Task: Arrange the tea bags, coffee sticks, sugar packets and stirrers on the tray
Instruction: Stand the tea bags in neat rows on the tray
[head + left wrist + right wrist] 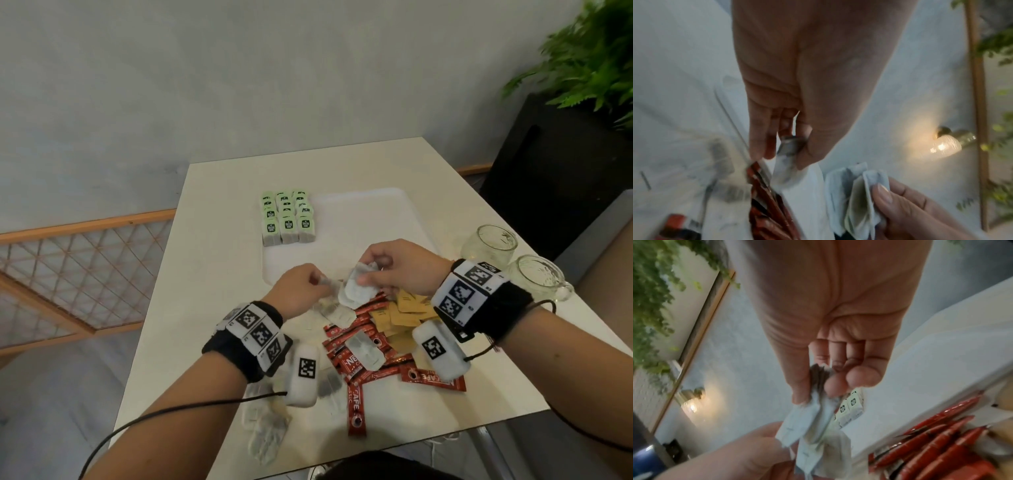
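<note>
1. A cream-white table (212, 274) stands against a pale grey wall (239, 85); the white tray (370, 219) lies on it, toward the far half.
2. On the tray's far-left corner sit green-labelled tea bags (287, 219) in neat rows, three across.
3. Just over the tray's near edge, the right hand (400, 267) pinches a small bunch of white tea bags (356, 287) between its thumb and curled fingers.
4. Beside it, to the tray's near left, the left hand (298, 287) pinches a single tea bag (787, 164) between thumb and fingertips, its other fingers curled.
5. Nearer the person than the tray lies a loose heap: red coffee sticks (356, 359), tan sugar packets (400, 315) to their right, and more white tea bags (263, 435) at the near left.
6. Right of the tray, two clear glass mugs (489, 243) stand near the table's edge.
7. Beyond the tray's far-right corner a black planter (561, 178) holds a green fern (589, 58).
8. Left of the table, a wood-framed lattice panel (78, 274) runs along the wall's foot.
9. The wrist views, which are blurred, show a lit glass wall lamp (945, 144).
</note>
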